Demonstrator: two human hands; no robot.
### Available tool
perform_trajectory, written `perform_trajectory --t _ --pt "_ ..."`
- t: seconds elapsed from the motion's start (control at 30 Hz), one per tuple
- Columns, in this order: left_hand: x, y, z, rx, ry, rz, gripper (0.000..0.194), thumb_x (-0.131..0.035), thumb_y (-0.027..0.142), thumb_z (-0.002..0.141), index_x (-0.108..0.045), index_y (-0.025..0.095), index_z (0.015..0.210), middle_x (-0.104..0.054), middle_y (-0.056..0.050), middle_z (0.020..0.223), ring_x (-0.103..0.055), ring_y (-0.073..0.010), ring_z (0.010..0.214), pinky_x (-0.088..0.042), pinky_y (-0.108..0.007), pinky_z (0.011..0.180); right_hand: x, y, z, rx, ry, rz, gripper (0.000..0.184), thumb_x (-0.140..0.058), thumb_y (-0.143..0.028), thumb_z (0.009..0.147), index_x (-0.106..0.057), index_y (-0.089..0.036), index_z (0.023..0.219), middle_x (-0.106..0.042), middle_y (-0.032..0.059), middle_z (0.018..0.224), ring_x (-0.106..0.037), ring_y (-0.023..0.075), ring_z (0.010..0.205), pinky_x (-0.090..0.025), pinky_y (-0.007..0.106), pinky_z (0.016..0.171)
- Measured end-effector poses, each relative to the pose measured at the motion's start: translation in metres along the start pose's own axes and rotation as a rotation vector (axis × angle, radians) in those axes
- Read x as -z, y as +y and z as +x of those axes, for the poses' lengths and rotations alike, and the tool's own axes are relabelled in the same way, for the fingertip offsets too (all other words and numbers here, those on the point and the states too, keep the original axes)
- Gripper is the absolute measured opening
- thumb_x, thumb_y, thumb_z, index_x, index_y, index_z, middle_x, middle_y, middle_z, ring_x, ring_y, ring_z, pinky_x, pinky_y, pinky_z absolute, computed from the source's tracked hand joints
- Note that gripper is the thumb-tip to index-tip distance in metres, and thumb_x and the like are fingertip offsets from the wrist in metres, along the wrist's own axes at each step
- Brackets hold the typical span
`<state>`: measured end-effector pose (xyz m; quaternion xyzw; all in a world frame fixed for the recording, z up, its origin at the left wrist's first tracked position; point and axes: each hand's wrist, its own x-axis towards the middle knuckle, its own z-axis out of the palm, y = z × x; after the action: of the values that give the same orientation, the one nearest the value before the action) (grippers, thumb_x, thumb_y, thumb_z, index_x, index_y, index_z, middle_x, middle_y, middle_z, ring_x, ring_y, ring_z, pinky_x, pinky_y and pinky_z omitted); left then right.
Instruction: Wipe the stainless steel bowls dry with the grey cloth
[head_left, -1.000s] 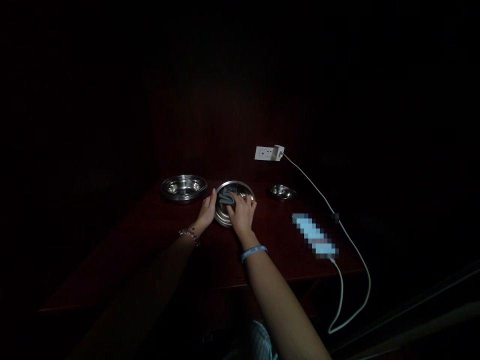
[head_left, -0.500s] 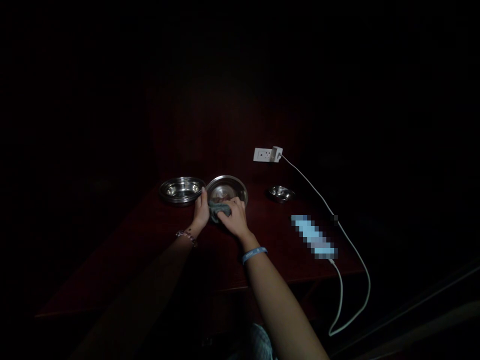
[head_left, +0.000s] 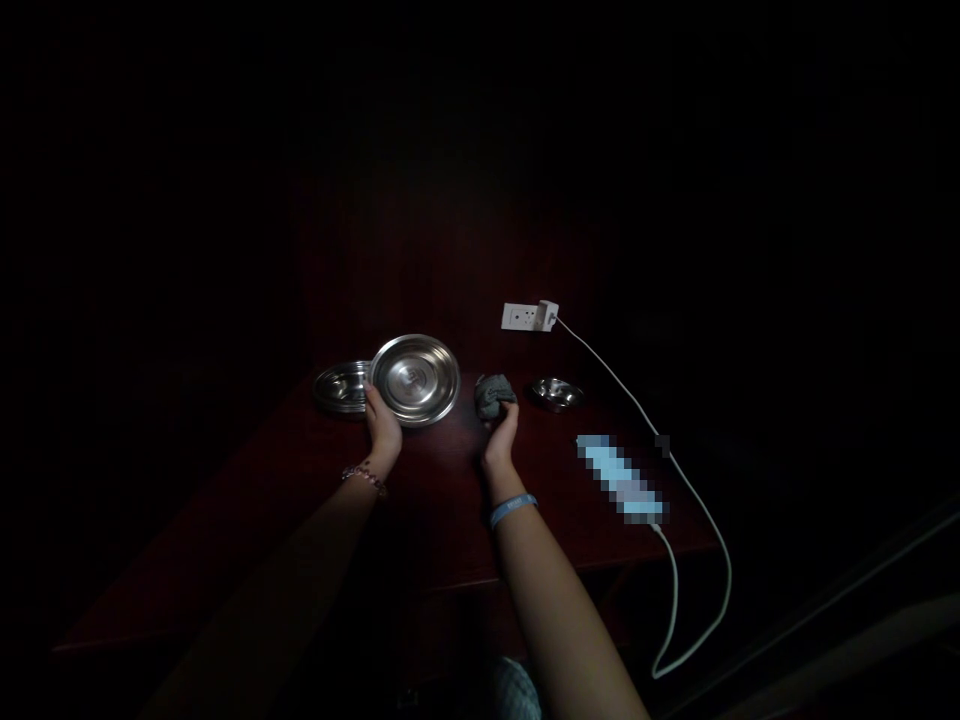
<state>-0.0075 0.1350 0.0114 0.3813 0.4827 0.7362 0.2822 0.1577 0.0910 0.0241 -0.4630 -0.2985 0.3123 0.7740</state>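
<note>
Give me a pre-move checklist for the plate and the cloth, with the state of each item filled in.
1. Left hand has a grip on the steel plate: ok, fingers at its lower left rim, plate tilted up toward the camera.
2. Right hand has a grip on the grey cloth: ok, bunched in the fist, apart from the plate.
3. Plate face free of marks: cannot tell, the light is too dim.
4. Steel bowl behind the plate clear of it: cannot tell, the plate overlaps it in this view.
5. Small steel dish clear of the right hand: ok, it sits apart, to the right.
6. White cable away from both hands: ok.
</note>
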Motion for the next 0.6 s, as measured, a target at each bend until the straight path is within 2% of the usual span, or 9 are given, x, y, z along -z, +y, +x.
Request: perform_trajectory --t 0.1,0.37,0.47,0.53,0.6 --pt "-0.001 -0.001 -0.001 0.011 -0.034 -0.029 0.069 -0.018 0.054 0.101 -0.037 0.01 0.152 -0.034 -0.022 0.16 -0.03 -0.0296 0.151 -0.027 -0.05 0.123 0.001 -0.002 -0.001 -0.146 -0.027 0.126 0.029 -0.03 -0.046 0.077 -0.049 -0.024 0.082 -0.066 0.0021 0.075 -0.066 0.0183 0.072 -0.052 0.028 0.065" --pt "-0.001 0.001 -0.009 -0.008 -0.079 0.001 0.064 -0.022 0.05 0.102 -0.043 0.01 0.147 -0.044 -0.021 0.154 -0.036 -0.0296 0.148 -0.031 -0.048 0.121 -0.003 -0.012 -0.007 -0.214 -0.041 0.182 0.025 -0.034 -0.04 0.078 -0.051 -0.023 0.07 -0.063 0.0007 0.06 -0.064 0.0168 0.061 -0.05 0.025 0.057" --pt "0.0 0.0 -0.012 -0.048 -0.169 0.024 0.064 -0.023 0.051 0.101 -0.053 0.008 0.139 -0.056 -0.022 0.144 -0.047 -0.0286 0.141 -0.035 -0.042 0.118 -0.006 -0.009 -0.008 -0.221 -0.08 0.165 0.026 -0.036 -0.039 0.079 -0.054 -0.022 0.072 -0.065 0.0003 0.063 -0.063 0.0157 0.061 -0.048 0.023 0.055" --pt "0.002 0.0 -0.013 -0.104 -0.232 0.055 0.062 -0.024 0.051 0.101 -0.059 0.011 0.132 -0.064 -0.019 0.135 -0.053 -0.0268 0.135 -0.039 -0.04 0.115 -0.008 -0.005 -0.008 -0.231 -0.125 0.12 0.028 -0.037 -0.04 0.08 -0.058 -0.021 0.079 -0.068 0.0006 0.069 -0.063 0.0158 0.064 -0.048 0.023 0.055" --pt "0.003 -0.001 -0.013 -0.151 -0.235 0.096 0.059 -0.025 0.051 0.1 -0.062 0.015 0.13 -0.066 -0.016 0.13 -0.056 -0.0248 0.132 -0.041 -0.038 0.113 -0.01 0.0 -0.009 -0.219 -0.192 0.029 0.031 -0.038 -0.04 0.082 -0.061 -0.021 0.09 -0.071 0.0011 0.079 -0.066 0.0166 0.072 -0.05 0.023 0.057"
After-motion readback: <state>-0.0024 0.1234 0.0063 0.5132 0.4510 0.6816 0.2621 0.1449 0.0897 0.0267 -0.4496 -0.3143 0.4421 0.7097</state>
